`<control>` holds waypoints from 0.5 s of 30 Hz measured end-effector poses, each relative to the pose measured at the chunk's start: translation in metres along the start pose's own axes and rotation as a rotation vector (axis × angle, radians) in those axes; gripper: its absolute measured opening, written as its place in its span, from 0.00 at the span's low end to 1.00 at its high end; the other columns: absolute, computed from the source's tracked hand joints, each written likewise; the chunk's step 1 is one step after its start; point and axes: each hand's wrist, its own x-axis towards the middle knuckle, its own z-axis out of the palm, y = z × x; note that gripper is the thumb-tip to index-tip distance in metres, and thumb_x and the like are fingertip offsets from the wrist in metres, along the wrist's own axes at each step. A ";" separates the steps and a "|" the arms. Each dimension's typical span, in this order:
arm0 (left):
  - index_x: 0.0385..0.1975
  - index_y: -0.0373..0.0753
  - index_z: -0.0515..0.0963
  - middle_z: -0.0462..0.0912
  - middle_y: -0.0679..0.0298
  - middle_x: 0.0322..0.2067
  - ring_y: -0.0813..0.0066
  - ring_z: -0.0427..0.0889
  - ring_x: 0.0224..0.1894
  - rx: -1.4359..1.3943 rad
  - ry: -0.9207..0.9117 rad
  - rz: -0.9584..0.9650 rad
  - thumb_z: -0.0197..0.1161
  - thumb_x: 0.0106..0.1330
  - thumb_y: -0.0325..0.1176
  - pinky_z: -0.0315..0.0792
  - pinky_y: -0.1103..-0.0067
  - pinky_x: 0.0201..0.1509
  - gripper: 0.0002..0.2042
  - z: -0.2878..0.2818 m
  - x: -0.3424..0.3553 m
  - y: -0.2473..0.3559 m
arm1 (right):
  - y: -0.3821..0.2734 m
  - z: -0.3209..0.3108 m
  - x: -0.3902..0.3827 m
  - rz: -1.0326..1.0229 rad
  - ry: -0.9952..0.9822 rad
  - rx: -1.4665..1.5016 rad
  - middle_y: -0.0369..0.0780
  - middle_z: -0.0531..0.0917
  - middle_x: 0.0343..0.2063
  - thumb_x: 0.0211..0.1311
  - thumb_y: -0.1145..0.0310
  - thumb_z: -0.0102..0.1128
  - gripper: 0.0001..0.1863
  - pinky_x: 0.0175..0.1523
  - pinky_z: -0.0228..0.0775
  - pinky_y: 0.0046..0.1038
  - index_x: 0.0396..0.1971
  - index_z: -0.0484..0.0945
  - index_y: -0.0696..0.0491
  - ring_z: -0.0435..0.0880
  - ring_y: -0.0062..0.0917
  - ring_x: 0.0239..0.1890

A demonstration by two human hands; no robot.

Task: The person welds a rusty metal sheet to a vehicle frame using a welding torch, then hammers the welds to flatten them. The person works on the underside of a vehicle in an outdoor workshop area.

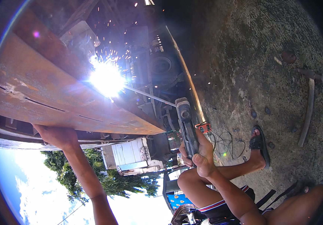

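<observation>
My right hand (202, 153) is closed around the handle of a dark welding electrode holder (187, 125). A thin welding rod (152, 96) sticks out of its jaws toward the left. At the rod's far end burns a white welding arc (108, 78), throwing sparks and hiding the spot it touches. That glare lies against a long, rusty steel beam (52, 88) with several dark slits along it. My left hand (58, 135) grips the beam's lower edge at the left; its fingertips are partly hidden by the metal.
A hammer (308, 108) lies on the rough concrete floor (244, 75) at the right. Loose dark cables (227, 144) coil beside an orange object (203, 128) near my sandalled foot (259, 146). A long thin bar (187, 71) runs along the floor's edge. Vehicle parts fill the dark area behind the arc.
</observation>
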 end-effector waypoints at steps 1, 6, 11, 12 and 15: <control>0.71 0.40 0.55 0.59 0.53 0.69 0.54 0.62 0.69 0.032 0.019 -0.006 0.35 0.79 0.43 0.62 0.59 0.73 0.25 -0.001 0.000 -0.001 | 0.000 0.000 0.000 -0.005 0.001 -0.003 0.33 0.70 0.25 0.58 0.42 0.64 0.50 0.27 0.57 0.17 0.66 0.57 0.66 0.66 0.12 0.23; 0.70 0.39 0.57 0.60 0.54 0.68 0.56 0.64 0.68 0.102 0.026 0.040 0.35 0.79 0.42 0.63 0.60 0.73 0.24 -0.001 -0.001 -0.004 | 0.001 0.000 0.001 -0.025 0.008 -0.021 0.34 0.71 0.26 0.58 0.42 0.63 0.50 0.26 0.58 0.18 0.66 0.58 0.66 0.66 0.12 0.23; 0.69 0.36 0.58 0.64 0.53 0.66 0.58 0.68 0.65 0.071 0.012 0.061 0.38 0.79 0.40 0.70 0.63 0.68 0.23 -0.004 0.001 -0.005 | 0.002 0.000 0.000 -0.016 0.010 -0.009 0.33 0.70 0.25 0.57 0.41 0.64 0.50 0.26 0.58 0.18 0.65 0.59 0.66 0.66 0.12 0.24; 0.69 0.36 0.58 0.64 0.53 0.66 0.58 0.69 0.64 0.266 -0.022 0.174 0.39 0.79 0.39 0.71 0.63 0.67 0.23 -0.006 0.001 -0.005 | 0.002 0.000 0.000 0.003 0.010 -0.007 0.33 0.70 0.25 0.57 0.40 0.65 0.50 0.28 0.58 0.18 0.65 0.59 0.66 0.66 0.12 0.24; 0.68 0.33 0.58 0.66 0.53 0.64 0.60 0.72 0.62 0.385 -0.020 0.221 0.42 0.78 0.37 0.75 0.66 0.63 0.22 -0.008 0.001 -0.010 | 0.001 -0.002 0.000 0.011 -0.011 -0.041 0.31 0.70 0.26 0.57 0.40 0.65 0.50 0.34 0.59 0.19 0.66 0.59 0.64 0.66 0.12 0.26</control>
